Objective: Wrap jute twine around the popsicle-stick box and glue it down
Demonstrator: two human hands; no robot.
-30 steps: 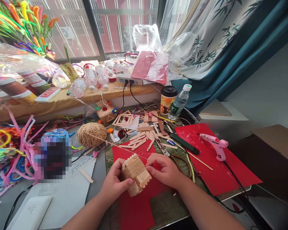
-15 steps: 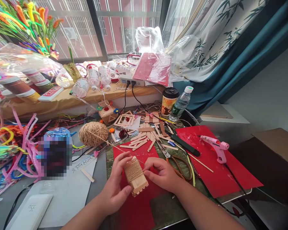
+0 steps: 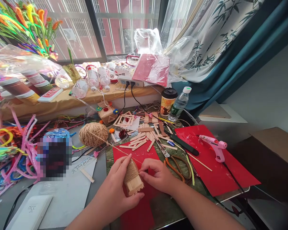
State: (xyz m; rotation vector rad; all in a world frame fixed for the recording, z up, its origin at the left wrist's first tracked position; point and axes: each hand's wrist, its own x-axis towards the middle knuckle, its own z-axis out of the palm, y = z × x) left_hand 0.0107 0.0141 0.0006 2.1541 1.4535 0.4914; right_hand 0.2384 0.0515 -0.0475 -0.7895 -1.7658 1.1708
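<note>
My left hand (image 3: 121,182) is closed round a small box of wooden craft sticks (image 3: 134,185), tilted above a red sheet (image 3: 140,214). Jute twine (image 3: 131,171) is wound in tight rows over the box's upper part; its lower end shows bare wood. My right hand (image 3: 156,174) pinches the twine close to the box's right side. From there the strand runs up and left to a ball of twine (image 3: 93,134) on the table. Part of the box is hidden behind my left fingers and thumb.
Loose craft sticks (image 3: 141,139), orange-handled scissors (image 3: 177,166) and a pink glue gun (image 3: 214,147) lie beyond my hands. A lidded cup (image 3: 168,103) and a water bottle (image 3: 180,105) stand at the back. Pipe cleaners (image 3: 26,153) and a white power bank (image 3: 31,210) are at left.
My left hand has turned and now wraps the box more fully, its thumb under the lower end. The box has tilted, and my right hand has shifted slightly left with the twine.
</note>
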